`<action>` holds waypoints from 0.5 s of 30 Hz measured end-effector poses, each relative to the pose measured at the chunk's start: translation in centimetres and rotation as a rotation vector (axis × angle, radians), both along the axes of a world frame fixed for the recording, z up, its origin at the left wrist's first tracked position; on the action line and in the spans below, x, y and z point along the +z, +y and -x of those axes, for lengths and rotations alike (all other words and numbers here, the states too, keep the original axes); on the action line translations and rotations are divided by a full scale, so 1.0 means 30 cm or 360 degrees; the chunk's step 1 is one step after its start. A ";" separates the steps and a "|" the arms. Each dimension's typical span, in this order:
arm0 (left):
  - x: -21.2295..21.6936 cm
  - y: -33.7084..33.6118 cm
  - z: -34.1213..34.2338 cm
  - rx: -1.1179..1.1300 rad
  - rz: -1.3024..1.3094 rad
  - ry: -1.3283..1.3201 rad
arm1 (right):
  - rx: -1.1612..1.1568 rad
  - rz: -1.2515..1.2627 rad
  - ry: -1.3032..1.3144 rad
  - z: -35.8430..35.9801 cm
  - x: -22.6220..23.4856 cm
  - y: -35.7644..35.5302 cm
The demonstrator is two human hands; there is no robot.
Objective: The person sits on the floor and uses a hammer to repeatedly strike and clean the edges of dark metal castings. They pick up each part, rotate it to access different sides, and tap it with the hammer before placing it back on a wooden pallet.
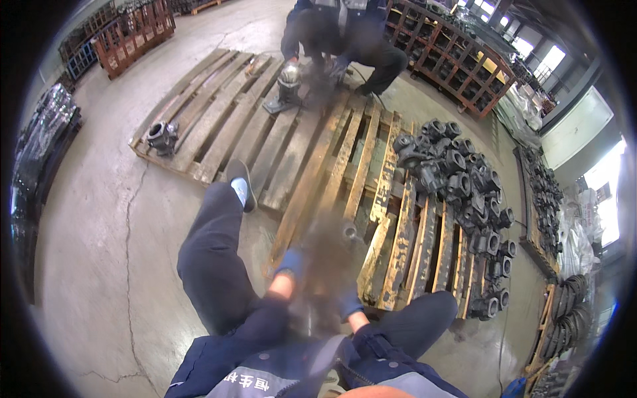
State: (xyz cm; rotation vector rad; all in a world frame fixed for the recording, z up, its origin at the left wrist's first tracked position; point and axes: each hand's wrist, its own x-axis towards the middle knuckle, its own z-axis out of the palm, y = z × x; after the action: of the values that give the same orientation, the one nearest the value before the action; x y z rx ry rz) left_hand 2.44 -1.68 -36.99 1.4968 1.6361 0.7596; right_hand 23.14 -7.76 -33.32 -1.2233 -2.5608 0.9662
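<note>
The left hand [290, 261] and right hand [350, 304], both in blue gloves, flank a dark, blurred shape [326, 262] at the near edge of a wooden pallet [400, 249]; through the smear I cannot tell whether either is clamped on it. Just beyond, a round grey metal end [350, 232] shows. Good handling, I'd judge, means hands on opposite sides, load low, fingers clear of slat gaps. Rightward lies a heap of castings [458, 176]; across, a co-worker [383, 60] crouches.
</note>
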 end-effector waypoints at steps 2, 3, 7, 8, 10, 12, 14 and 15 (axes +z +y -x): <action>0.023 -0.019 -0.030 -0.0011 0.0036 -0.0240 | -0.0157 0.0213 0.0340 0.012 0.018 0.035; 0.042 -0.021 -0.044 0.0009 0.0190 -0.0358 | -0.0301 0.0623 0.0554 0.025 0.026 0.043; 0.131 -0.044 -0.080 -0.0480 -0.0661 0.0703 | -0.1012 0.1458 0.1331 0.048 0.079 0.028; 0.150 -0.032 -0.069 -0.0618 -0.0813 0.1054 | -0.1011 0.1425 0.1312 0.040 0.100 0.022; 0.184 0.004 -0.044 -0.0525 -0.0686 0.1168 | -0.1070 0.1445 0.1249 0.012 0.153 0.005; 0.216 0.078 -0.032 0.0017 -0.0269 0.0382 | -0.0731 0.0387 0.0727 -0.032 0.216 0.014; 0.249 0.142 -0.062 0.0653 -0.0043 -0.0230 | -0.0992 0.0458 0.0937 -0.068 0.274 0.047; 0.269 0.180 -0.082 0.0742 0.0054 -0.0330 | -0.1323 0.0832 0.1360 -0.083 0.296 0.070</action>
State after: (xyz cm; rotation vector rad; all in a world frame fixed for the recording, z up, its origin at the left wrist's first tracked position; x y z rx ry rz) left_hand 4.89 3.73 -28.93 0.9788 1.8442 1.0921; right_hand 25.64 -5.66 -24.43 -1.3600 -1.0363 1.4959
